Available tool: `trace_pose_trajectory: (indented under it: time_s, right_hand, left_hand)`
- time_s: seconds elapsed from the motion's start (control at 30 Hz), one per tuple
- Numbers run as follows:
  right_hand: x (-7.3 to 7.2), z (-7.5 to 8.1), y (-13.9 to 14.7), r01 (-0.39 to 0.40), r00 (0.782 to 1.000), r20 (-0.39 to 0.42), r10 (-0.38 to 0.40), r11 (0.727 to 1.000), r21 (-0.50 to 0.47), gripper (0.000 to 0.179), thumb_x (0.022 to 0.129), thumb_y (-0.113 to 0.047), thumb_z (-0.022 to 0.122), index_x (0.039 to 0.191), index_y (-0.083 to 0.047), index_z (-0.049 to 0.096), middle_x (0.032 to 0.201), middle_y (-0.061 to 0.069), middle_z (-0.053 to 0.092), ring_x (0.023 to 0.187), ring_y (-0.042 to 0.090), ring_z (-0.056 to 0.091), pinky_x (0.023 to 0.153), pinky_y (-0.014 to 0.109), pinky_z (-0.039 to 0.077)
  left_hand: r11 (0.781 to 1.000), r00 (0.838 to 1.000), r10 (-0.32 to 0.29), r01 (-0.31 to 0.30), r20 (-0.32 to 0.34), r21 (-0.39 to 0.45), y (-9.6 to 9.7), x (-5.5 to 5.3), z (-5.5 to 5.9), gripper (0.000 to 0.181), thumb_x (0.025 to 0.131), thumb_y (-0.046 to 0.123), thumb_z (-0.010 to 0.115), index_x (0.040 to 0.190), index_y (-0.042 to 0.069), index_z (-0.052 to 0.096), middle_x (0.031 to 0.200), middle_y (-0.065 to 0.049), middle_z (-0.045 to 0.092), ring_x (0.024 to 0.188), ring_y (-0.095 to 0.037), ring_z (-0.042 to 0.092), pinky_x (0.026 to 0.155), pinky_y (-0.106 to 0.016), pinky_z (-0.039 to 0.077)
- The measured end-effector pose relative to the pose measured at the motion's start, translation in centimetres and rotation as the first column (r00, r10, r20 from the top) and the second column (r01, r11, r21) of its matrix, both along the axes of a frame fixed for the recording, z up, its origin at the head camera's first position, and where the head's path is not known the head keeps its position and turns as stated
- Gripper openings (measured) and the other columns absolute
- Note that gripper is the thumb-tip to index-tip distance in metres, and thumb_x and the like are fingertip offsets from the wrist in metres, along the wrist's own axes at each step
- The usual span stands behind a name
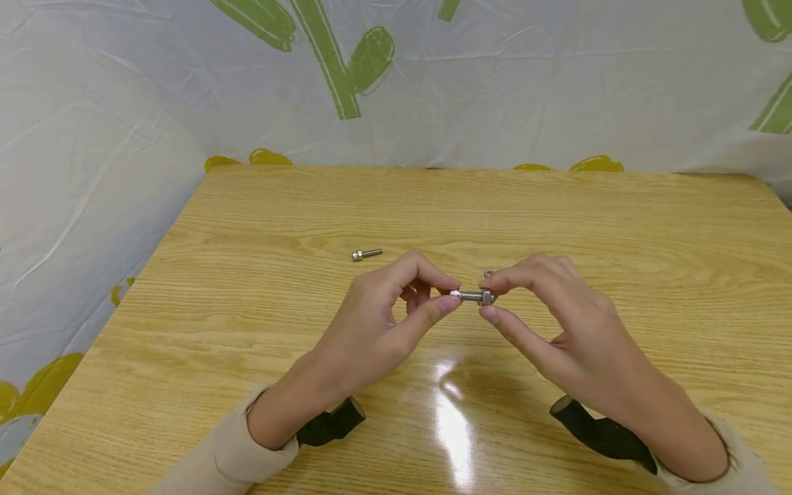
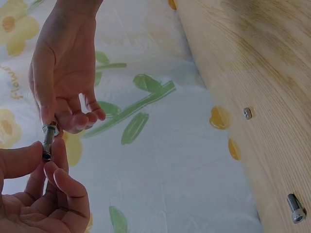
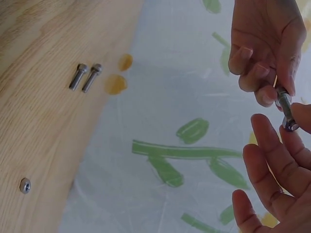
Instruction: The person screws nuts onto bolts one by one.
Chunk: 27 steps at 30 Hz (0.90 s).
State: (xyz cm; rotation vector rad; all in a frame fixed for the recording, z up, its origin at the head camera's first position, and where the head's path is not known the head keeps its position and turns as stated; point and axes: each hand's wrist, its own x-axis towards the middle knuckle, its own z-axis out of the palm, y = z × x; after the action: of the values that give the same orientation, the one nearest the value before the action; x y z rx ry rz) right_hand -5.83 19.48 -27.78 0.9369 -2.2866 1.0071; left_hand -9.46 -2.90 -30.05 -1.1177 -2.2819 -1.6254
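My left hand [image 1: 377, 323] pinches the head end of a metal bolt [image 1: 471, 296] between thumb and index finger. The bolt lies roughly level above the table, pointing right. On its far end sits a hex nut [image 1: 487, 298], which the thumb and index finger of my right hand [image 1: 569, 323] pinch. In the left wrist view the bolt's socket head [image 2: 46, 156] shows between the left fingertips. From the right wrist, the nut [image 3: 290, 125] is seen at the right fingertips, partly covered by them.
On the wooden table [image 1: 247, 309] lies a loose bolt [image 1: 367, 254]; two bolts [image 3: 85, 77] show side by side in the right wrist view. A loose nut [image 1: 489, 273] lies just behind the right fingers. Patterned cloth [image 1: 464, 89] hangs behind the table.
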Motion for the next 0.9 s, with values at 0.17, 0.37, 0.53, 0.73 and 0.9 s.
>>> trace_pose_trajectory:
  time_s: [0.17,0.37,0.53,0.73,0.9]
  right_hand:
    - [0.1,-0.4,0.2,0.049,0.997,0.058,-0.052,0.998,0.046,0.028,0.083,-0.014,0.07,0.109,-0.02,0.062,0.105,-0.008,0.061,0.101,0.015,0.05,0.084,0.02,0.039]
    - [0.0,-1.1,0.3,0.055,0.994,0.091,-0.06,0.997,0.055,0.02,0.089,-0.011,0.062,0.097,-0.029,0.062,0.096,-0.014,0.06,0.096,0.011,0.048,0.08,0.023,0.037]
    - [-0.2,-1.3,0.5,0.061,0.994,0.087,-0.063,0.998,0.028,0.02,0.091,-0.01,0.059,0.092,-0.029,0.064,0.091,-0.013,0.062,0.093,0.012,0.049,0.08,0.023,0.037]
    - [0.3,-0.6,0.6,0.113,0.983,0.132,-0.125,0.989,0.094,0.04,0.079,-0.018,0.075,0.115,-0.027,0.059,0.106,-0.013,0.061,0.1,0.01,0.049,0.078,0.018,0.041]
    - [0.3,0.0,0.2,0.052,0.997,0.06,-0.056,0.997,0.052,0.049,0.075,-0.018,0.079,0.119,-0.016,0.058,0.11,-0.006,0.062,0.104,0.013,0.052,0.09,0.014,0.039]
  left_hand:
    - [1.0,1.0,-0.014,0.014,0.004,-0.005,0.1,0.1,0.1,0.018,0.091,0.034,0.06,0.108,0.035,0.056,0.097,0.021,0.062,0.071,-0.001,0.051,0.062,-0.019,0.045]
    - [0.999,1.0,-0.001,0.0,-0.025,-0.046,0.2,-0.1,-0.9,0.022,0.091,0.036,0.058,0.112,0.041,0.053,0.102,0.026,0.061,0.073,-0.001,0.051,0.061,-0.021,0.044]
    - [0.999,1.0,0.005,-0.007,-0.031,-0.045,0.2,0.0,-0.9,0.022,0.091,0.036,0.058,0.112,0.042,0.052,0.104,0.027,0.061,0.074,-0.001,0.051,0.062,-0.021,0.044]
    - [0.999,1.0,0.012,-0.012,0.01,-0.042,0.1,-0.2,-0.9,0.018,0.091,0.036,0.06,0.108,0.038,0.055,0.097,0.023,0.062,0.071,-0.001,0.051,0.06,-0.023,0.045]
    - [1.0,1.0,0.006,-0.006,0.012,-0.029,0.0,-0.1,-0.3,0.018,0.091,0.033,0.06,0.108,0.034,0.056,0.097,0.02,0.062,0.07,-0.001,0.052,0.06,-0.023,0.047]
